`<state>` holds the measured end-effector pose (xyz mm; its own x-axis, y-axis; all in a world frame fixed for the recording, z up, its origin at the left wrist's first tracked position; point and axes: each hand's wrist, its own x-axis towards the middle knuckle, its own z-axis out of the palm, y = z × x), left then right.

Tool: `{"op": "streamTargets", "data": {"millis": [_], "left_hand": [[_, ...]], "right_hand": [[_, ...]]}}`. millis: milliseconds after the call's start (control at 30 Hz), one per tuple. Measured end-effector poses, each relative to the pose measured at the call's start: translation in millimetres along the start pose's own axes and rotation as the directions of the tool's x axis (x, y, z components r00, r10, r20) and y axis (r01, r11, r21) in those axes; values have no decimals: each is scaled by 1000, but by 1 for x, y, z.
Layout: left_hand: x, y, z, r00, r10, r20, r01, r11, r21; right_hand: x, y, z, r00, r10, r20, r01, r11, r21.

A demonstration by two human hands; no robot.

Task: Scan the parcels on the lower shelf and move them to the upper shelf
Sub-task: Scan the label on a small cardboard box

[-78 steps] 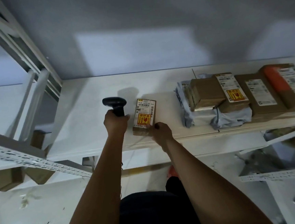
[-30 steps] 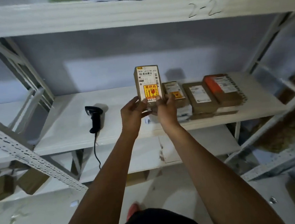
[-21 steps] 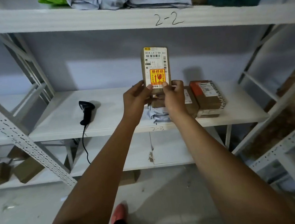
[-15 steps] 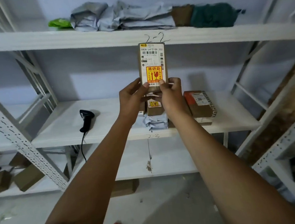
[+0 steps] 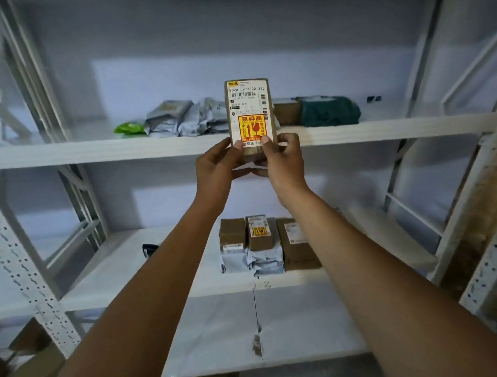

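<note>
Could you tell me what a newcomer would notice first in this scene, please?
The brown parcel with an orange fragile sticker stands out at centre, held upright by the left hand and right hand in front of the upper shelf. Behind it lie grey mailer bags and a dark green bundle; brown boxes sit on the lower shelf below.

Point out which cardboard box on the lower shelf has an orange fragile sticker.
The middle box of the three. Its top bears the orange sticker; the left box and the larger right box show only white labels.
</note>
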<state>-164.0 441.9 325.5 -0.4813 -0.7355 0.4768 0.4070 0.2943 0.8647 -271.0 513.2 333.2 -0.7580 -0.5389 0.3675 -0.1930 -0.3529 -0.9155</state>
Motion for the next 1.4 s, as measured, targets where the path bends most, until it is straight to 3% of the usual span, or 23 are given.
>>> {"op": "streamTargets", "data": {"millis": [400,600,800,1067,1233,1400], "left_hand": [[87,50,-51,994,73,-84,-61,988,142],[162,71,-76,998,20,-58,-3,959,285],[226,68,-76,998,-6,67,-18,932,362],[265,22,-6,983,-95,154,38,941,336],[277,5,49,970,-109,217,16,920,392],[282,-11,80,978,-84,190,-31,846,532]], "right_hand": [[54,-38,89,996,-86,-13,85,993,-82],[111,-52,131,988,-136,-74,122,979,-163],[164,-62,155,977,-159,-141,121,962,-247],[216,-52,94,960,-128,-250,-1,887,-461],[249,-57,38,973,-73,-219,-80,784,-615],[268,-57,-4,987,-61,-148,-63,699,-713]]}}
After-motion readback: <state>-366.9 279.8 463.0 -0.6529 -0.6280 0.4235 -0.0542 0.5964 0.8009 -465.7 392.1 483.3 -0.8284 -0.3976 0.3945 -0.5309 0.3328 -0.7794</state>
